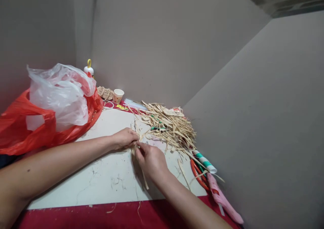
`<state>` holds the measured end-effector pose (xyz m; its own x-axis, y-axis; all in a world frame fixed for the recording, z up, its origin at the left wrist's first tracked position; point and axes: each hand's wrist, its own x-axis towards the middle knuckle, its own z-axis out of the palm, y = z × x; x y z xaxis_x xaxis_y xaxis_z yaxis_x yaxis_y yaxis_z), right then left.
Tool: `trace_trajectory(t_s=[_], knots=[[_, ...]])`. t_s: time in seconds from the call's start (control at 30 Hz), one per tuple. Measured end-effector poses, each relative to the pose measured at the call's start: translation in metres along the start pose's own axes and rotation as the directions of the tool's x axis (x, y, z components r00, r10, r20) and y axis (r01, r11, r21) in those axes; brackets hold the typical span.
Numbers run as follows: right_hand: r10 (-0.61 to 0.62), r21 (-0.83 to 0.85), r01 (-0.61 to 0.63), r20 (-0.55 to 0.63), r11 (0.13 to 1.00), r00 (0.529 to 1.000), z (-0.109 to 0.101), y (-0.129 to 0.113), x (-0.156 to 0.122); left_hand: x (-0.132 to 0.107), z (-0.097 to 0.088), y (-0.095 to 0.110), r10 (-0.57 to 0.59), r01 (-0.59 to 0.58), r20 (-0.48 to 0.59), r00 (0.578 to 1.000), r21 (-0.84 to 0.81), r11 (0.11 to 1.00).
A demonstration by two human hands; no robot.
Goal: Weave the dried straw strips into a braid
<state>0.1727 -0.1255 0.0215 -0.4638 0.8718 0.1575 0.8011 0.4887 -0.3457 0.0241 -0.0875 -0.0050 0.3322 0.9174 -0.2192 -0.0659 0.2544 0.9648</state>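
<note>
Close together over the white board (101, 175), my left hand (126, 138) and my right hand (152, 160) pinch some dry straw strands (145, 181). The fingers of both hands are closed and nearly touch each other. Loose ends of the strands stick up above the left fingers and hang down below the right ones. How the strands cross between the fingertips is too small to make out. Just beyond my right hand lies a big loose heap of dry straw (177, 126).
At the left are a red plastic bag (68, 134) and a clear plastic bag (60, 97). Behind stand a paper cup (118, 96), a woven straw piece (105, 93) and a white-topped bottle (88, 69). A green-striped roll (206, 162), red-handled scissors (198, 175) and a pink object (225, 202) lie along the right wall.
</note>
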Motion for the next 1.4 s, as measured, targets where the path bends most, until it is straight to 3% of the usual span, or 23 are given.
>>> trace_trajectory(t_s=[0.13,0.2,0.3,0.4,0.47,0.53,0.6,0.77,0.93,1.13,1.23,1.4], knots=[[-0.021,0.164,0.005,0.098,0.986,0.995,-0.023,0.000,-0.014,0.000,-0.006,0.003,-0.027,0.029,0.052,0.998,-0.027,0.999],[0.055,0.340,-0.061,0.028,0.939,0.998,-0.032,0.006,-0.010,0.001,-0.009,0.004,-0.040,0.044,0.085,0.996,-0.040,0.998],[0.226,0.577,-0.163,-0.039,0.800,0.973,-0.036,0.012,0.005,0.001,-0.012,0.005,-0.042,0.049,0.128,0.991,-0.052,0.997],[0.311,0.748,-0.328,0.170,0.578,0.935,-0.028,0.011,0.022,0.001,-0.013,0.005,-0.020,0.028,0.142,0.990,-0.055,0.998],[0.249,0.792,-0.422,0.343,0.442,0.906,-0.021,0.009,0.030,0.001,-0.013,0.004,-0.011,0.018,0.146,0.989,-0.052,0.998],[0.175,0.801,-0.466,0.433,0.376,0.884,-0.015,0.010,0.036,0.001,-0.014,0.004,0.008,-0.001,0.153,0.988,-0.044,0.999],[0.128,0.792,-0.478,0.466,0.381,0.875,-0.011,0.014,0.042,0.001,-0.016,0.003,0.033,-0.030,0.169,0.985,-0.017,0.999],[0.059,0.715,-0.458,0.508,0.529,0.860,-0.005,0.024,0.051,-0.002,-0.018,0.006,0.012,-0.038,0.208,0.978,0.123,0.992],[0.017,0.738,-0.401,0.467,0.543,0.884,0.006,0.034,0.054,-0.001,-0.017,0.008,0.025,-0.066,0.132,0.991,0.318,0.946],[-0.026,0.709,-0.361,0.471,0.606,0.882,0.013,0.046,0.056,0.000,-0.018,0.014,0.077,-0.131,0.123,0.989,0.530,0.838],[-0.019,0.700,-0.439,0.542,0.563,0.840,0.011,0.045,0.054,-0.002,-0.015,0.017,0.136,-0.179,0.118,0.984,0.603,0.778],[-0.087,0.711,-0.594,0.666,0.376,0.741,0.008,0.047,0.055,-0.004,-0.008,0.018,0.167,-0.184,0.090,0.982,0.669,0.720]])
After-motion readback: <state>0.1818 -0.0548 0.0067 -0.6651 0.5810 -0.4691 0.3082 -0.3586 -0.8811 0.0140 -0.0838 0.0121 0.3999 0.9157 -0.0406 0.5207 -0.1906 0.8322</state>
